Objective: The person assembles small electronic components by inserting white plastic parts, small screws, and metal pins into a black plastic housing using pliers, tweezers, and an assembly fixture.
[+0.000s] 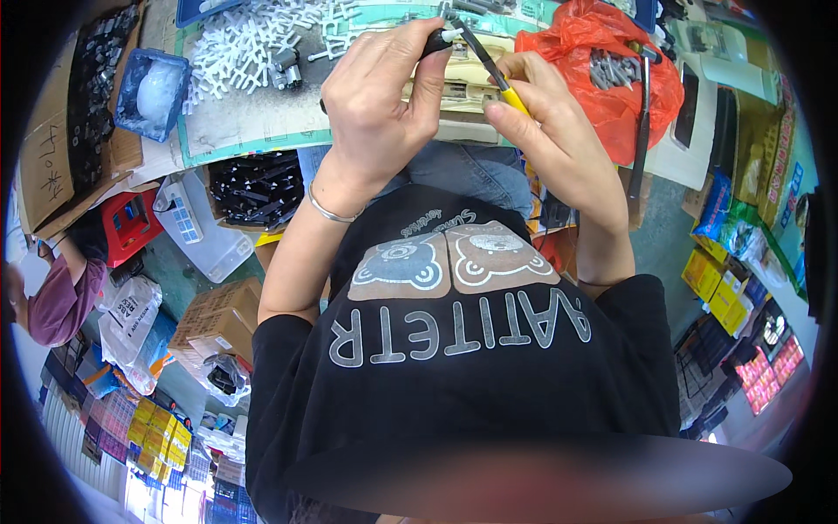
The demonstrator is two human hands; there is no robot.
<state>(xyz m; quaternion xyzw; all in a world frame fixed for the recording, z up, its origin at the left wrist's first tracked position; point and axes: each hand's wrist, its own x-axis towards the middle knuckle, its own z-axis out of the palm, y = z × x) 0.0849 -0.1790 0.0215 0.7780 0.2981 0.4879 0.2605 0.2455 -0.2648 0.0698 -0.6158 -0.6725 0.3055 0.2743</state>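
My left hand (371, 109) is closed around a small black part (434, 42) with a white tip poking out. Between the thumb and fingers of my right hand (554, 118) is a slim tool with a yellow handle and a dark shaft (482, 54). The shaft slants up and left, its far end close beside the white tip; I cannot tell whether they touch. Left of my hands lies a heap of white branched plastic pieces (240, 54), with a shiny metal-like part (286, 70) at its edge. Right of them, a red plastic bag (559, 37) holds grey pieces (613, 70).
A blue bin (124, 103) with a white lump stands at the table's left, beside a cardboard box (54, 166) of black parts. A dark-handled hammer (643, 122) lies right. Below the table edge sits a box of black pieces (253, 188). Another person's purple sleeve (63, 301) shows far left.
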